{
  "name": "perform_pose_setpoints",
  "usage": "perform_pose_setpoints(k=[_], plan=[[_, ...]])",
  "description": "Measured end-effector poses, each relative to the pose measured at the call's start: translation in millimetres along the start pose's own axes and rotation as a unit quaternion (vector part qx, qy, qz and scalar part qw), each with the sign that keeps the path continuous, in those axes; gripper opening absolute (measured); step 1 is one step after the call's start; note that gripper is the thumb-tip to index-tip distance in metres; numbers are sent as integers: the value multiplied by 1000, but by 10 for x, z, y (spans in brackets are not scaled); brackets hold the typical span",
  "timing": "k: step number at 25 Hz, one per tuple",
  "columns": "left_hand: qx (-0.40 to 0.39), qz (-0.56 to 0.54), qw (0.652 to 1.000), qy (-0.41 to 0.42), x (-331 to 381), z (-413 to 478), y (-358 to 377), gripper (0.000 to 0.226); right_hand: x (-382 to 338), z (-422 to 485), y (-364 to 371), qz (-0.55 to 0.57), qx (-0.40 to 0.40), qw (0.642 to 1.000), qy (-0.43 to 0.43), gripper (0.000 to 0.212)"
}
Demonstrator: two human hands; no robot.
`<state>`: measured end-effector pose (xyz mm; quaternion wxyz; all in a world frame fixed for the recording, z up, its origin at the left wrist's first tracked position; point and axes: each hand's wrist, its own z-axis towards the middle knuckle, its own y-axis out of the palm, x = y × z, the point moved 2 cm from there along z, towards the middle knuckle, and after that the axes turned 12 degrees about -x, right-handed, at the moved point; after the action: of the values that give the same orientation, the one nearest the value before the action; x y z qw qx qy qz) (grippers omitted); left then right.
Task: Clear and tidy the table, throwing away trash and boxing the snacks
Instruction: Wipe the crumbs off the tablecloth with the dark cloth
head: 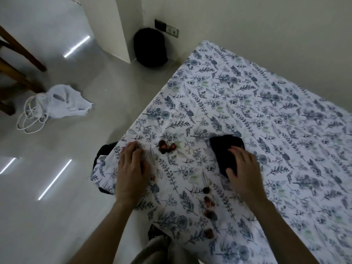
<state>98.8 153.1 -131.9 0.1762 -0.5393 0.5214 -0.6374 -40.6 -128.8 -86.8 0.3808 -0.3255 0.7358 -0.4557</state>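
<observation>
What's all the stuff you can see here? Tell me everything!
tablecloth: one, white with blue-grey leaf print, over the table.
dark cloth: one, black, on the tablecloth under the right hand.
brown bits: a small cluster, reddish brown, between the hands.
brown spots: about four, dark reddish, in a line near the table's close edge.
plastic bag: one, white, on the floor at left.
cord: one, white, looped beside the bag.
black bin: one, by the wall corner.
wall sockets: two plates, above the bin.
wooden furniture legs: brown, far left.
left hand: flat on the tablecloth.
right hand: pressing the dark cloth.
</observation>
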Motion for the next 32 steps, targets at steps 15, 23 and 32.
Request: perform_pose_setpoints(k=[15, 23, 32], plan=[[5, 4, 1000, 23, 19, 3, -43, 32, -122, -1874, 637, 200, 78, 960, 179, 56], [-143, 114, 940, 286, -615, 345, -400, 56, -730, -1949, 932, 132, 106, 928, 333, 70], [-107, 83, 950, 283, -669, 290, -351, 52, -886, -1348, 922, 195, 168, 897, 359, 80]])
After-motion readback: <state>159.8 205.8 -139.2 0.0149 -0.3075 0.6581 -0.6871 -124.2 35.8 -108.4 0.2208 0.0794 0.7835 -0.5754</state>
